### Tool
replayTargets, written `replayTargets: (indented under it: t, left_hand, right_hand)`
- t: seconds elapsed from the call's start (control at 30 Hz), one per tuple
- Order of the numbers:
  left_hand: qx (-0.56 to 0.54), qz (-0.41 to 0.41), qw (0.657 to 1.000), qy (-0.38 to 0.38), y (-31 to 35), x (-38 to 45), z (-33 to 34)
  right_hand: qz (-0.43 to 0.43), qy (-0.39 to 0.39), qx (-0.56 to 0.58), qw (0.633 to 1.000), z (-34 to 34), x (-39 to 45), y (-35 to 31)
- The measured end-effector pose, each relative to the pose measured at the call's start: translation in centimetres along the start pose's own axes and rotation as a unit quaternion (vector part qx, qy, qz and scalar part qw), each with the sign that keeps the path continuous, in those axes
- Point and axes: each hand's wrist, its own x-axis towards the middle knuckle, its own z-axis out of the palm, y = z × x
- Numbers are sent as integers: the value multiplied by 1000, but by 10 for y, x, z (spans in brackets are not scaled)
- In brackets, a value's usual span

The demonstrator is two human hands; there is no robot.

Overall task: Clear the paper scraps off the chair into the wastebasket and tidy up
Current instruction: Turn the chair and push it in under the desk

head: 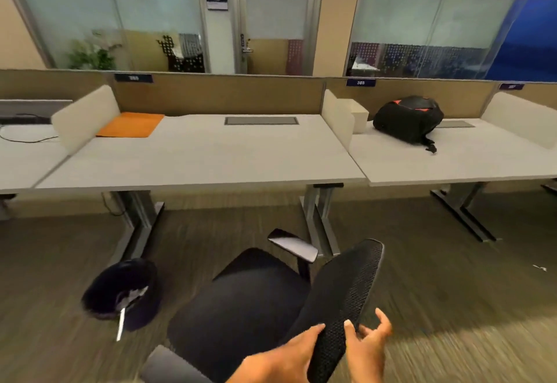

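A black office chair [241, 301] stands on the carpet in front of the desk, its seat bare. Its mesh backrest [346, 292] tilts toward me at the lower right. My left hand [289, 355] grips the left edge of the backrest near its top. My right hand [369, 346] holds the right edge, thumb on the mesh and fingers spread behind. A dark round wastebasket [120, 292] sits on the floor left of the chair, with white paper inside and one strip hanging over its rim. The picture is blurred by motion.
A long white desk [196, 156] with an orange folder [131, 125] runs across ahead. A black backpack [408, 119] lies on the right-hand desk. Metal desk legs [316, 220] stand just beyond the chair. A small white scrap [539, 268] lies on the carpet at right.
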Motion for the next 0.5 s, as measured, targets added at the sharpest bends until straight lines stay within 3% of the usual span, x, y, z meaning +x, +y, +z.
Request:
replayTargets:
  t: [0.07,0.13,0.2,0.27,0.33,0.4,0.5]
  left_hand:
    - [107,35,994,-11,-25,-25,-19]
    - [158,35,987,-1,-46,-48,-39]
    - [171,62,980,78,-63,-72,-47]
    - [191,64,961,191,-77,-87,-43]
    - [196,12,938,286,-91,-94,-38]
    - [215,-30,917,333,-106,-101,-33]
    - [244,-50,888,387,-126,-109,-35]
  right_hand:
    - [-45,-8,-43,998,12,-20,2]
    - [-164,9,-132,978,20,-28,0]
    - [-322,4,-222,920,28,-25,-11]
    - [-423,-80,-302,851,41,-16,-26]
    - [-445,-205,-407,771,54,-4,-36]
    - [-461,-266,-467,707,63,6,-39]
    - [-494,-273,-450,692,70,10,-38]
